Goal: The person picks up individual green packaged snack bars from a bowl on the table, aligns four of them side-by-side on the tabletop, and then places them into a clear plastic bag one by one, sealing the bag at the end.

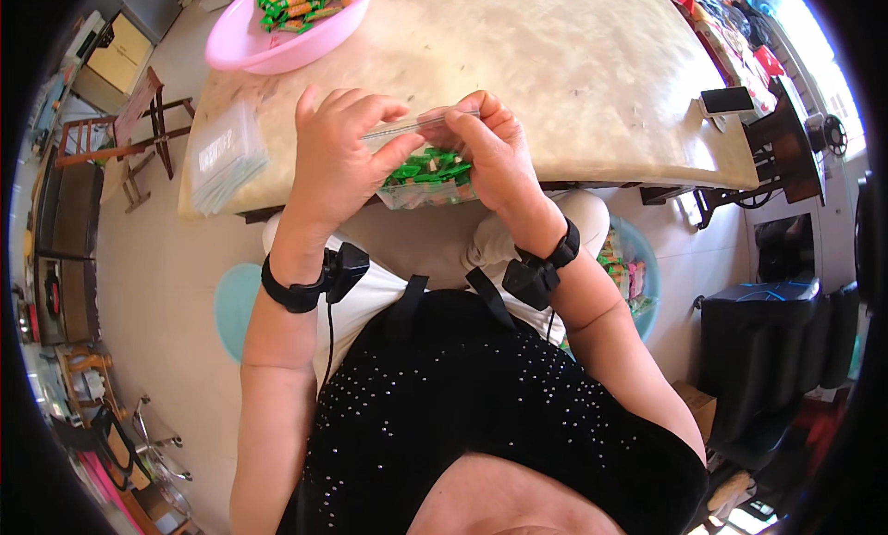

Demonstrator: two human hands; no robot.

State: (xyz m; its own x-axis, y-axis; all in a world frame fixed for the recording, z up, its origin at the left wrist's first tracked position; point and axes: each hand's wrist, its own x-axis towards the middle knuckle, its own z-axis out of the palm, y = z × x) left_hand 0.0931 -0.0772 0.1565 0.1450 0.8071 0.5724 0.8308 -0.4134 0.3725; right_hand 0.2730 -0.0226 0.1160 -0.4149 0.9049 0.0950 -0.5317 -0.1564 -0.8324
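Note:
A clear zip bag [407,199] hangs at the table's near edge, holding several green-wrapped small packets [431,169]. My left hand [335,156] holds the left end of its zip strip, thumb below and index finger above, the other fingers raised. At the right end, my right hand [500,156] pinches the strip between thumb and curled fingers. The strip runs nearly level between both hands. Whether the zip is sealed cannot be made out.
A pink basin [231,49] with orange-and-green wrapped packets [301,3] stands at the far left of the table [592,73]. Flat clear bags [225,156] lie stacked near its left edge. A blue tub [647,258] of packets sits below right; a phone [726,100] is at right.

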